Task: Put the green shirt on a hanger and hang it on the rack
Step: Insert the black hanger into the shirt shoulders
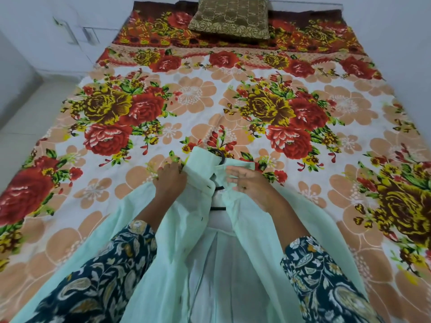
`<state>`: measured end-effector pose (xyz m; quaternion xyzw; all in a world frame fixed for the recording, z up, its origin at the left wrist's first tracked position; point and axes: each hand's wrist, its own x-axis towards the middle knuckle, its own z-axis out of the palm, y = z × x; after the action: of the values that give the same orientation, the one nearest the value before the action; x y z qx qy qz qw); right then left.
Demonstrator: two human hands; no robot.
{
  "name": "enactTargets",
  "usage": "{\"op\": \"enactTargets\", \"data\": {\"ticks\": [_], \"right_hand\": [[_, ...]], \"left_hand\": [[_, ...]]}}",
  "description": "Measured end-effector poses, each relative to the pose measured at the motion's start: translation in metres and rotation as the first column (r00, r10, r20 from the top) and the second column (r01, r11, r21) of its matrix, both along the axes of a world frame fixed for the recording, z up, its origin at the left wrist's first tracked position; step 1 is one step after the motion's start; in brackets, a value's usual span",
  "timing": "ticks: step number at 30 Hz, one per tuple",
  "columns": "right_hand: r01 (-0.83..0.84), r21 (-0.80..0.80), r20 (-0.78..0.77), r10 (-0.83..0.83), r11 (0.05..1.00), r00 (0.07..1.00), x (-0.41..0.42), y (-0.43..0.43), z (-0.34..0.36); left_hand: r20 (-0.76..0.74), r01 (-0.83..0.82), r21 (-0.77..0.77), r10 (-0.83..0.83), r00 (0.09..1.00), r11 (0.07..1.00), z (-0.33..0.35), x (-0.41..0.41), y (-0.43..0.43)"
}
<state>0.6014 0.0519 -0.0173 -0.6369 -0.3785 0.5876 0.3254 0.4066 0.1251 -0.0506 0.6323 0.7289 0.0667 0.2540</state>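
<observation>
A person's left hand (171,177) is pinching the collar of a pale green shirt (186,229) lying open on a floral bedsheet (326,108). A black hanger (220,157) is sitting inside the neck. The right hand (249,180) is resting on the collar's other side, fingers loosely spread.

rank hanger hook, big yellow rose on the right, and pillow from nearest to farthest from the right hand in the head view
From the right hand:
1. Hanger hook, just above-left at the collar.
2. Yellow rose, farther up the bed.
3. Pillow, at the bed's far end.
</observation>
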Motion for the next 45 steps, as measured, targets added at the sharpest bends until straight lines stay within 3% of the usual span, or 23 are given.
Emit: {"op": "enactTargets", "data": {"ticks": [1,3,5,6,7,10,13,16,19,23,25,27,30,34,36,41,45], "right_hand": [[0.112,0.038,0.021,-0.112,0.993,0.993,-0.002,0.004,-0.003],[0.214,0.107,0.331,-0.237,0.971,0.913,-0.002,0.014,-0.009],[0.114,0.029,0.746,-0.098,0.993,0.659,0.0,0.018,-0.014],[0.106,-0.019,0.842,-0.041,0.994,0.539,0.002,0.018,-0.016],[0.146,-0.04,0.861,-0.04,0.988,0.506,0.006,0.019,-0.02],[0.296,-0.02,0.772,-0.173,0.955,0.611,0.018,0.027,-0.024],[0.247,-0.028,0.72,-0.152,0.969,0.677,0.025,0.037,-0.022],[0.199,0.03,0.696,-0.163,0.979,0.699,0.03,0.048,-0.019],[0.204,0.193,0.655,-0.281,0.96,0.701,0.032,0.064,-0.013],[0.211,0.257,0.607,-0.328,0.943,0.724,0.025,0.073,-0.006],[0.188,0.206,0.669,-0.278,0.96,0.69,0.023,0.059,-0.01],[0.114,0.095,0.761,-0.146,0.989,0.632,0.024,0.038,-0.018],[-0.024,-0.071,0.872,0.074,0.997,0.483,0.025,0.014,-0.029],[-0.155,-0.041,0.946,0.089,0.987,0.311,0.031,0.007,-0.033],[-0.144,-0.034,0.963,0.071,0.989,0.259,0.041,0.005,-0.033],[-0.038,0.011,0.96,0.0,0.999,0.28,0.047,0.002,-0.035],[0.125,0.078,0.881,-0.126,0.989,0.456,0.028,-0.008,-0.029]], "left_hand": [[-0.015,0.04,-0.013,-0.04,0.999,0.999,-0.001,-0.004,0.002],[-0.017,0.086,-0.033,-0.087,0.996,0.996,0.0,-0.012,0.004],[-0.025,0.128,-0.066,-0.13,0.991,0.99,-0.001,-0.021,0.004],[-0.028,0.15,-0.086,-0.153,0.988,0.985,-0.002,-0.025,0.004],[-0.034,0.171,-0.1,-0.175,0.984,0.98,-0.003,-0.029,0.004],[-0.007,0.223,-0.089,-0.225,0.974,0.971,-0.003,-0.035,0.006],[0.037,0.25,-0.097,-0.247,0.968,0.964,0.0,-0.031,0.007],[-0.025,0.251,-0.105,-0.255,0.967,0.962,0.0,-0.031,0.006],[-0.078,0.28,-0.083,-0.286,0.955,0.956,0.005,-0.033,0.005],[-0.082,0.33,0.036,-0.326,0.942,0.943,0.006,-0.035,0.003],[-0.108,0.335,0.065,-0.327,0.939,0.94,0.002,-0.038,-0.001],[-0.234,0.385,0.038,-0.366,0.901,0.922,0.0,-0.042,-0.005],[-0.328,0.458,0.064,-0.414,0.849,0.887,-0.002,-0.047,-0.005],[-0.344,0.555,0.192,-0.474,0.81,0.809,-0.004,-0.041,-0.005],[-0.393,0.553,0.155,-0.462,0.795,0.819,-0.002,-0.037,-0.006],[-0.347,0.426,0.065,-0.38,0.858,0.902,0.0,-0.055,-0.008],[-0.319,0.382,0.187,-0.312,0.895,0.905,0.0,-0.07,-0.015]]}}
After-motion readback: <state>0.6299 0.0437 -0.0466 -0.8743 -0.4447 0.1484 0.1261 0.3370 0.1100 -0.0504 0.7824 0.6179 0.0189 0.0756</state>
